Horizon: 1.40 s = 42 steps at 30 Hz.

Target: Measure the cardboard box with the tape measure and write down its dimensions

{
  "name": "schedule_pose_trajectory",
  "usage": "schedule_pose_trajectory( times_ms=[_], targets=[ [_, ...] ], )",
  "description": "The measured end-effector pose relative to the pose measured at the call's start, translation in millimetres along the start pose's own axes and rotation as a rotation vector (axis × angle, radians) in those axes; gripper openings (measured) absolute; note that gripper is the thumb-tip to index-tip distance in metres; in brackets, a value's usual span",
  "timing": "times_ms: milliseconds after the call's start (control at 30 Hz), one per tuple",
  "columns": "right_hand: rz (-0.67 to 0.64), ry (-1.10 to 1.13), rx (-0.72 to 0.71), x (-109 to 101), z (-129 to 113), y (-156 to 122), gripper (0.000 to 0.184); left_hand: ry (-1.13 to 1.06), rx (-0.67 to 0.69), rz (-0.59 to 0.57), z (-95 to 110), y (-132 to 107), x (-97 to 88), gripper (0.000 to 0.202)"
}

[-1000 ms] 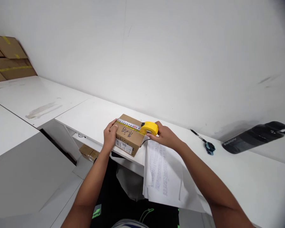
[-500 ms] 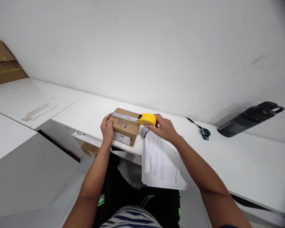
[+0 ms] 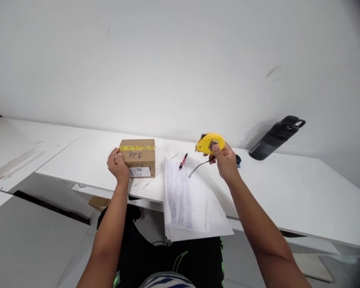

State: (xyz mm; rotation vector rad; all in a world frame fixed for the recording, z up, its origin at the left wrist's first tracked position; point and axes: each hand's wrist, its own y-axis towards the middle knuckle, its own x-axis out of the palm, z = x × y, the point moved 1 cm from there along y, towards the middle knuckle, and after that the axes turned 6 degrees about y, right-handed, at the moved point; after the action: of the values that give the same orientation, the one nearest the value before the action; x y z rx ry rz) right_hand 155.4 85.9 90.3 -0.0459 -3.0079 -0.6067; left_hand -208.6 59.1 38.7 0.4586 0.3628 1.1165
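Observation:
A small cardboard box (image 3: 147, 162) with yellow tape across its top, handwriting and a white label sits on the white desk. My left hand (image 3: 119, 166) grips its left side, thumb over the top. To the right, my right hand (image 3: 226, 160) holds a yellow tape measure (image 3: 209, 144) above the desk. Its blade is drawn in, with only the metal tip showing, and a dark wrist strap (image 3: 198, 167) hangs from it. Between the hands, a red and black pen (image 3: 183, 161) lies at the top of a stack of printed papers (image 3: 180, 200).
A dark water bottle (image 3: 276, 138) leans against the wall at the right. Some dark blue item (image 3: 238, 161) shows partly behind my right hand. The paper stack overhangs the desk's front edge. Another cardboard box (image 3: 98, 203) is below the desk.
The tape measure's blade has come off the box and gone back into its case. My right hand has lifted it away to the right, uncovering the pen. The view has turned right.

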Motion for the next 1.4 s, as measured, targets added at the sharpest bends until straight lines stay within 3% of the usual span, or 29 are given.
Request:
schedule_pose_trajectory(
  times_ms=[100, 167, 200, 233, 333, 367, 433, 500, 567, 667, 700, 767, 833, 900, 933, 1000, 1067, 1167, 1400],
  targets=[
    [-0.099, 0.070, 0.165, -9, 24, -18, 0.046, 0.090, 0.051, 0.031, 28, -7, 17.3, 0.031],
    [-0.187, 0.127, 0.256, -3, 34, -32, 0.049, 0.038, 0.105, -0.047, 58, -33, 19.9, 0.041],
    [-0.239, 0.167, 0.291, 4, 37, -39, 0.050, -0.050, 0.094, -0.177, 73, -50, 19.8, 0.044],
    [-0.293, 0.212, 0.317, 11, 38, -44, 0.053, -0.159, 0.043, -0.383, 87, -68, 20.2, 0.045],
    [-0.429, 0.330, 0.350, 28, 40, -51, 0.059, -0.455, -0.271, -1.070, 114, -114, 32.1, 0.058],
    [-0.455, 0.351, 0.349, 30, 42, -48, 0.061, -0.502, -0.356, -1.230, 117, -121, 41.0, 0.057],
    [-0.511, 0.333, 0.338, 25, 52, -38, 0.064, -0.560, -0.453, -1.396, 113, -124, 65.9, 0.050],
    [-0.492, 0.157, 0.289, 12, 68, -20, 0.073, -0.606, -0.483, -1.436, 101, -117, 94.4, 0.046],
    [-0.397, -0.274, 0.183, -3, 85, 2, 0.078, -0.614, -0.518, -1.474, 88, -114, 117.7, 0.049],
    [-0.329, -0.846, 0.047, -9, 105, 35, 0.045, -0.534, -0.541, -1.606, 73, -125, 131.2, 0.053],
    [-0.387, -0.933, 0.025, -5, 109, 45, 0.036, -0.485, -0.513, -1.692, 70, -132, 130.1, 0.051],
    [-0.590, -1.084, -0.065, 9, 115, 61, 0.040, -0.396, -0.405, -1.910, 68, -146, 123.3, 0.046],
    [-0.809, -1.280, -0.206, 23, 116, 71, 0.045, -0.325, -0.316, -2.056, 69, -156, 116.1, 0.044],
    [-0.946, -1.396, -0.314, 32, 117, 74, 0.043, -0.280, -0.281, -2.093, 70, -159, 112.6, 0.044],
    [-0.943, -1.382, -0.327, 33, 116, 73, 0.040, -0.261, -0.274, -2.087, 70, -159, 112.2, 0.044],
    [-0.813, -1.252, -0.301, 29, 115, 66, 0.030, -0.241, -0.270, -2.077, 69, -157, 112.7, 0.045],
    [-0.557, -1.003, -0.209, 20, 114, 54, 0.023, -0.251, -0.274, -2.089, 68, -155, 113.1, 0.046],
    [-0.287, -0.637, -0.032, 4, 119, 35, 0.031, -0.290, -0.272, -2.119, 68, -155, 112.7, 0.045],
    [-0.205, -0.091, 0.175, -5, 144, 27, 0.055, -0.251, -0.232, -2.146, 69, -157, 116.0, 0.046]
  ],
)
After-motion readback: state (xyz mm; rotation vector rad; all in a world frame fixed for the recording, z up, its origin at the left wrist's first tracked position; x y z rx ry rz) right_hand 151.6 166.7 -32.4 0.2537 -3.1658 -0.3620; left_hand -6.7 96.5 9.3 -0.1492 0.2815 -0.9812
